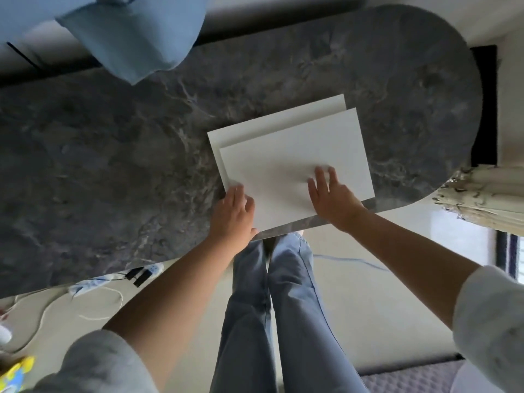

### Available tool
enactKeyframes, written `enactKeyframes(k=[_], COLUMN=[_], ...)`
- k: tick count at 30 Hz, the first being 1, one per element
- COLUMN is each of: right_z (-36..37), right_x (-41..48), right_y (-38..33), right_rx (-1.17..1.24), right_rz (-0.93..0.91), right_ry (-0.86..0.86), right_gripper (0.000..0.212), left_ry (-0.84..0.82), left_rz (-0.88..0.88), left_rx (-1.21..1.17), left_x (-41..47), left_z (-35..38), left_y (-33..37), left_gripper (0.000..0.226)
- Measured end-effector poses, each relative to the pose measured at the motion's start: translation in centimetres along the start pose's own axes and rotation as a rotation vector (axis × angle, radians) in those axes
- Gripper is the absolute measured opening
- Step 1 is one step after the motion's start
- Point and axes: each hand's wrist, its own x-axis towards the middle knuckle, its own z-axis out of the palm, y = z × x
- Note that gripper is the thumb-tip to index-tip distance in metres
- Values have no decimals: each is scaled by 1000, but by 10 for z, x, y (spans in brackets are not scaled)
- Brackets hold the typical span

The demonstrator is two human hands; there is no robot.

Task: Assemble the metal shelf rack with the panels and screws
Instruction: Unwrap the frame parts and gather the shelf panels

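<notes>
Two plain white rectangular panels lay flat in a stack on the dark marbled bench (pixel 113 165), near its front edge and toward its rounded end. The top panel (pixel 295 165) sat shifted toward the near right. That left an L-shaped strip of the bottom panel (pixel 272 120) showing along the far and left sides.
</notes>
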Motion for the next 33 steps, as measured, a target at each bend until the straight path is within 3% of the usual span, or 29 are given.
enactKeyframes(k=[4, 8, 11, 14, 16, 18, 21, 24, 25, 27, 30, 33], right_z=[-9, -61, -80, -84, -86, -92, -100, -89, -81, -65, -36, -20], right_x=[-1, -15, -18, -11, -9, -6, -7, -12, -14, -17, -19, -15], right_y=[3, 8, 16, 29, 35, 38, 30, 8, 3, -2, 5, 3], right_rx=[29, -6, 124, 252, 399, 453, 449, 451, 452, 526, 906, 1236], right_rz=[-70, -117, -131, -125, -81, 57, 222, 151, 118, 181, 618, 887], right_ry=[-23, -50, 82, 227, 450, 643, 730, 786, 738, 441, -22, -85], right_gripper=[80, 71, 54, 37, 29, 36, 55, 46, 42, 48, 69, 80], left_ry=[80, 87, 89, 219, 331, 377, 370, 334, 303, 257, 150, 50], left_rz=[-10, 83, 91, 161, 170, 163, 138, 57, 26, -22, -88, -145], left_rx=[-42, 15, 122, 282, 367, 443, 468, 405, 390, 383, 409, 439], left_x=[-1, -3, -2, 1, 5, 9, 9, 11, 12, 17, 17, 22], left_z=[-6, -18, -30, -44, -58, -78, -97, -101, -98, -89, -92, -87], left_y=[-12, -25, -35, -43, -46, -45, -41, -39, -39, -42, -39, -33], left_gripper=[73, 81, 65, 36, 21, 20, 28, 33, 34, 37, 43, 45])
